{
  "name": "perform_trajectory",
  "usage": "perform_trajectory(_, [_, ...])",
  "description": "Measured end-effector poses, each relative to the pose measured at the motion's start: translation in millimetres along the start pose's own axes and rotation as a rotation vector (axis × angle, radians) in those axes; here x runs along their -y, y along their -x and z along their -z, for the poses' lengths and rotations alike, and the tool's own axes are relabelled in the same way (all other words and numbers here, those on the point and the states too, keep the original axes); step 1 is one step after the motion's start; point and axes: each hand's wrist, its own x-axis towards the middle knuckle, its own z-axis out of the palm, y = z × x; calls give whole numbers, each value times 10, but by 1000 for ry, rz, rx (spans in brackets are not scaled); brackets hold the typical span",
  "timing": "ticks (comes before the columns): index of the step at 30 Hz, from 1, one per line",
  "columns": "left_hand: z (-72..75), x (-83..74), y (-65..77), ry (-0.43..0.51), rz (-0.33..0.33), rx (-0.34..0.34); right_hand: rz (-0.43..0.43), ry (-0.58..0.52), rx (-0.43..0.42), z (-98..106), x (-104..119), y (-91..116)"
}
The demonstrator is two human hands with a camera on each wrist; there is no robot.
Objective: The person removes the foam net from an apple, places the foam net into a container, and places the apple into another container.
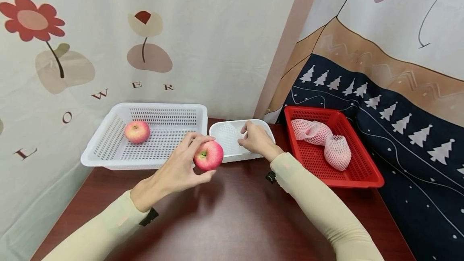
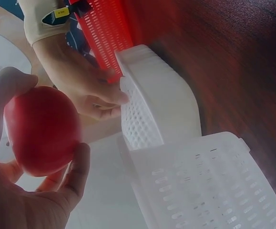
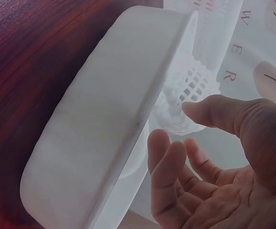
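My left hand (image 1: pixel 179 168) grips a red apple (image 1: pixel 208 156) between thumb and fingers, in front of the gap between the white basket and the small white tray. The apple (image 2: pixel 43 131) fills the hand in the left wrist view, held above the table. Over the small white tray (image 1: pixel 250 156) is my right hand (image 1: pixel 255 138), thumb and fingers apart with nothing between them. A white foam fruit net (image 1: pixel 229 137) lies in that tray. In the right wrist view, the thumb tip is close beside the mesh of the net (image 3: pixel 195 88).
A white perforated basket (image 1: pixel 163 160) on the left contains another apple (image 1: pixel 137 131). To the right, a red basket (image 1: pixel 308 164) holds two fruits wrapped in foam nets (image 1: pixel 337 153). Printed curtains (image 1: pixel 224 43) hang behind the brown table (image 1: pixel 246 212).
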Motion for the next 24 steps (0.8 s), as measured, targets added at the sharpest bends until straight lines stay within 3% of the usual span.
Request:
perform_trajectory(3, [-2,-4,1,-1,-1,3,-20,12,15,135,150,121])
perform_trajectory(7, [-6,-6,-1,-6,-12,-3,-40,31,33,421,549,402])
perform_trajectory(10, [-9,-8,-2,-6,-19,-7,-53,51,34,498,692,484])
perform_trajectory(24, [-19,-12,3,-18,-7,8,-24,35,19,528,755,557])
